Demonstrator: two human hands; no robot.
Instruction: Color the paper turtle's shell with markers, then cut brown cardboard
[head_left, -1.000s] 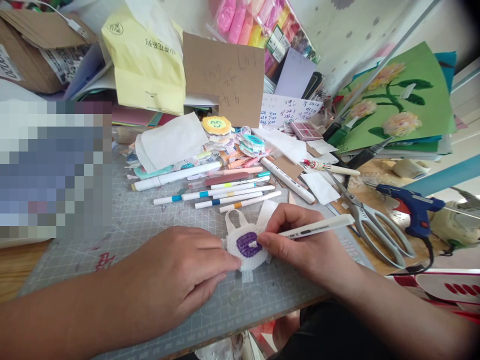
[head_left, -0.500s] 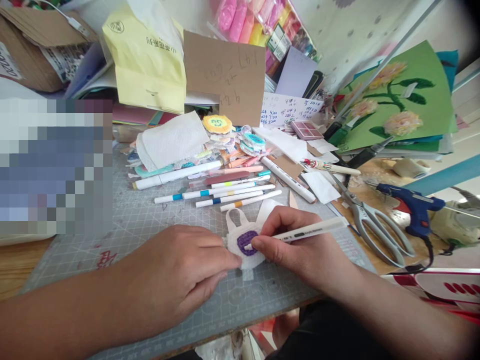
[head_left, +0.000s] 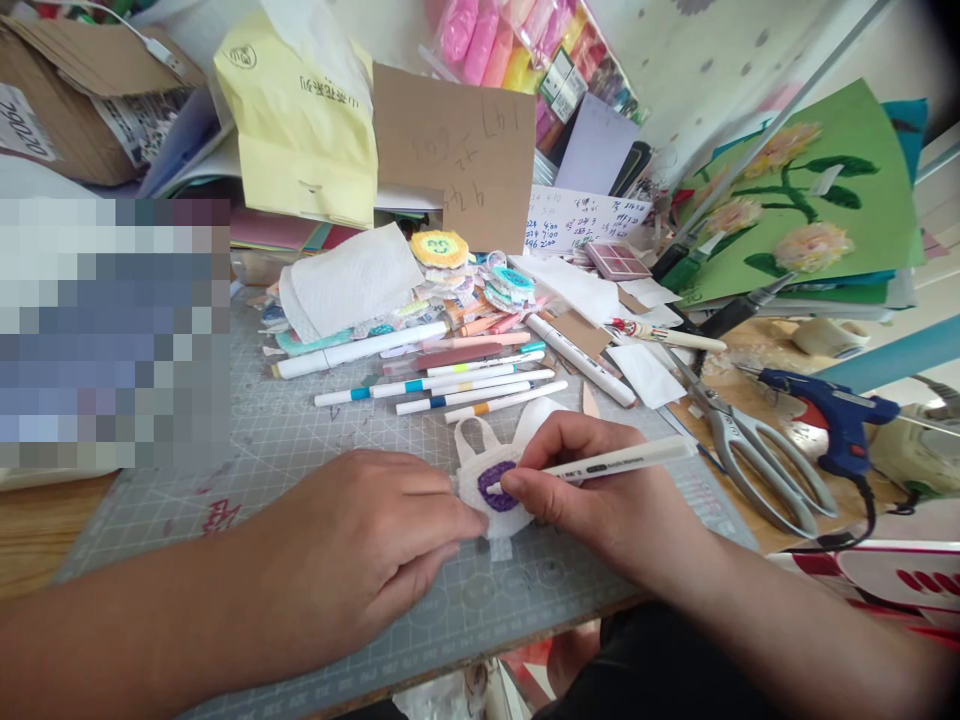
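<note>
A small white paper piece [head_left: 475, 482] with two ear-like loops and a purple patch [head_left: 495, 487] lies on the grey cutting mat [head_left: 292, 425]. My right hand [head_left: 600, 490] grips a white marker [head_left: 622, 459], its tip at the purple patch. From the left, my left hand [head_left: 397, 530] presses its fingertips on the edge of the white piece, fingers together. Several markers [head_left: 480, 385] lie just beyond my hands on the mat.
Scissors [head_left: 757, 450] and a blue glue gun [head_left: 825, 400] lie at the right. Behind the markers are paper cutouts [head_left: 439, 248], white sheets [head_left: 352, 280], a yellow bag [head_left: 300, 130] and cardboard [head_left: 454, 150]. A green flower picture [head_left: 817, 190] stands at the back right.
The whole view has shifted slightly, with objects a little further right. Both hands keep nearly the same pose, and the marker tip is still on the purple patch.
</note>
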